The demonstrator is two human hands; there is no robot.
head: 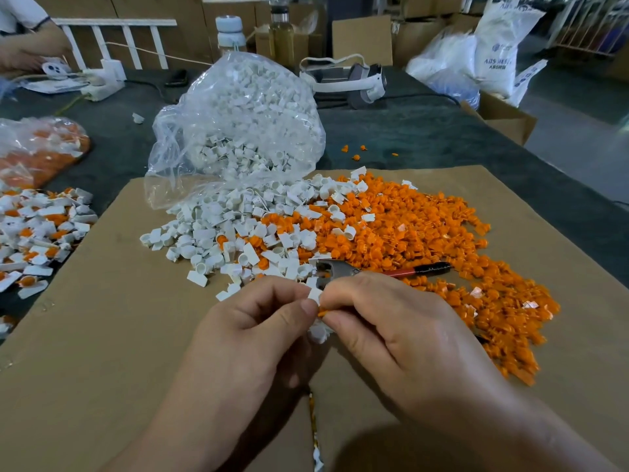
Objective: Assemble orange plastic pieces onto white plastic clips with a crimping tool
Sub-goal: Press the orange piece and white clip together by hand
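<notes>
White clip (315, 295): pinched in left hand (258, 335) fingertips; right hand (401, 338) pinches orange piece (322, 313). Advice: seat squarely; crimping tool (340, 270) lies at 12 o'clock.

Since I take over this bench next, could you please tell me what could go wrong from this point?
1. The left hand and right hand only pinch the white clip and orange piece at the fingertips, so either might slip into the mixed pile.
2. The crimping tool lies among the pieces just behind the hands; grabbing it could scatter them.
3. The open bag of clips may spill more.
</notes>
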